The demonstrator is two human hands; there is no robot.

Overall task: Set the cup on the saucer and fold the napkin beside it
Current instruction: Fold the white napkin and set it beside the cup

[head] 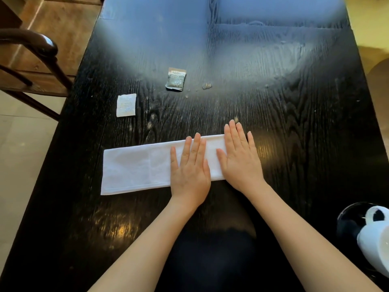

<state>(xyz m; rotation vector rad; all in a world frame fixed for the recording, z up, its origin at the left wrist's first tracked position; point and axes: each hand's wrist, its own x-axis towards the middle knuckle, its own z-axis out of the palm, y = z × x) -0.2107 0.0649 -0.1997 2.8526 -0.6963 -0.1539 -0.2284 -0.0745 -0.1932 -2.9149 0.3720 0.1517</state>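
A white napkin [136, 168], folded into a long strip, lies flat across the middle of the dark wooden table [294, 123]. My left hand [190, 171] lies flat, palm down, on the strip's right part, fingers together. Beside it, my right hand [240, 159] presses flat on the napkin's right end, partly over its edge. Neither hand grips anything. At the far lower right a white cup [376, 243] stands on a black saucer [347, 216], cut off by the frame edge.
A brown sachet [176, 79] and a white sachet [126, 105] lie on the table beyond the napkin, with a few crumbs [207, 85] near them. A dark wooden chair [35, 66] stands off the table's left side.
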